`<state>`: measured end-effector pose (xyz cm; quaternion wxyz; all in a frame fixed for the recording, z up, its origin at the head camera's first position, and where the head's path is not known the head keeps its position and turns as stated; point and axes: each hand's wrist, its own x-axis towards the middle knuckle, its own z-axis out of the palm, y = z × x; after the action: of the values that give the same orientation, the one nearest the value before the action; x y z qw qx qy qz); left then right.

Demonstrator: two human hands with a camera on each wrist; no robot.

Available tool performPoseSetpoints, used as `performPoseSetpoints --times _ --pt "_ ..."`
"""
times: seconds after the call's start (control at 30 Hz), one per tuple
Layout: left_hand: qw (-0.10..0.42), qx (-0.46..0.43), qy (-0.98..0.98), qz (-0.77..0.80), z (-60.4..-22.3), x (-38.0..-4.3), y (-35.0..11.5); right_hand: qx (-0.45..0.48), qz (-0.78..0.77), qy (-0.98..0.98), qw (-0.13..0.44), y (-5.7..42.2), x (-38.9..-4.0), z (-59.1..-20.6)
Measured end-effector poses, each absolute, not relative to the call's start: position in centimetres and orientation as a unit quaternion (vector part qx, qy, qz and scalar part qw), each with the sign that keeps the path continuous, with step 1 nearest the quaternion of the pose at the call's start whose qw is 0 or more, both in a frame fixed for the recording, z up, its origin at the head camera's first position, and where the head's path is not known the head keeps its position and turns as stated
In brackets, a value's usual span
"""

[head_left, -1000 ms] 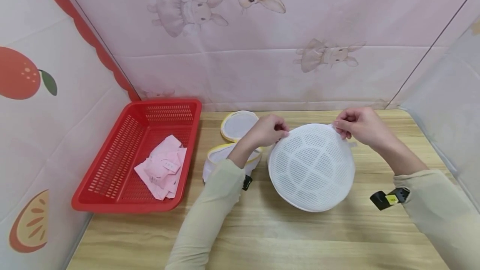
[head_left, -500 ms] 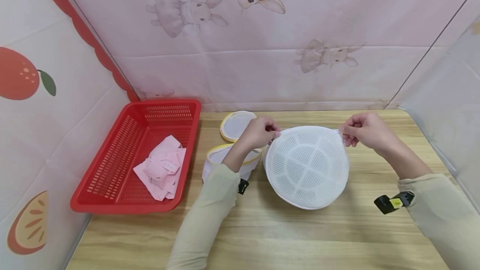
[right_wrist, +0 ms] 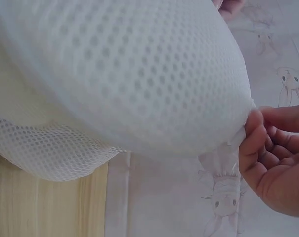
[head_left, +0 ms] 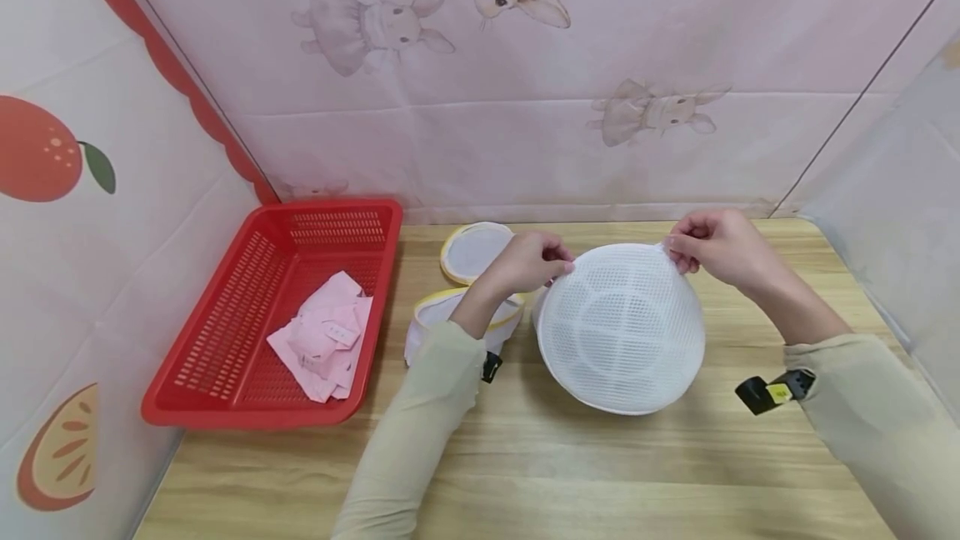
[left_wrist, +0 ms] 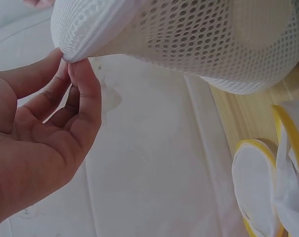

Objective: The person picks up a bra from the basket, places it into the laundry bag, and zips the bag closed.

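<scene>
A white mesh laundry bag (head_left: pixel 622 332), round with a stiff rim, is held up between both hands over the table's right half. My left hand (head_left: pixel 534 261) pinches its rim at the upper left; the left wrist view shows thumb and fingertips meeting on the bag's edge (left_wrist: pixel 85 49). At the upper right my right hand (head_left: pixel 716 247) pinches the rim too, and in the right wrist view the mesh (right_wrist: pixel 154 74) stretches toward those fingertips. The bag's round face tilts toward me, and its mesh side hangs behind, mostly hidden in the head view.
Left of the bag, a smaller white mesh bag (head_left: pixel 431 311) with yellow trim stands with its round lid (head_left: pixel 476 250) folded back, partly behind my left forearm. A red plastic basket (head_left: pixel 382 290) holding folded pink cloth (head_left: pixel 330 336) sits at the left. Printed walls enclose the table (head_left: pixel 570 482).
Both hands and the mesh bag shifted a little left and then back right, the right hand also rising. Both keep their pinch on the rim. Basket and smaller bag stay put.
</scene>
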<state>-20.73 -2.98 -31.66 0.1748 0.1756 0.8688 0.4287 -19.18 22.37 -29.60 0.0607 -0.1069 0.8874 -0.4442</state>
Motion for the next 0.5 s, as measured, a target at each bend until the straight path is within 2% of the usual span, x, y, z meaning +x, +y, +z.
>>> performPoseSetpoints --times 0.17,0.5 --pt "0.140 0.179 0.888 0.400 -32.1 -20.5 -2.6 -0.105 -0.428 0.896 0.055 22.3 -19.1 -29.6" --pt "0.091 0.146 0.901 0.398 -33.3 -20.3 -2.7 -0.079 -0.427 0.896 0.090 23.3 -18.8 -30.6"
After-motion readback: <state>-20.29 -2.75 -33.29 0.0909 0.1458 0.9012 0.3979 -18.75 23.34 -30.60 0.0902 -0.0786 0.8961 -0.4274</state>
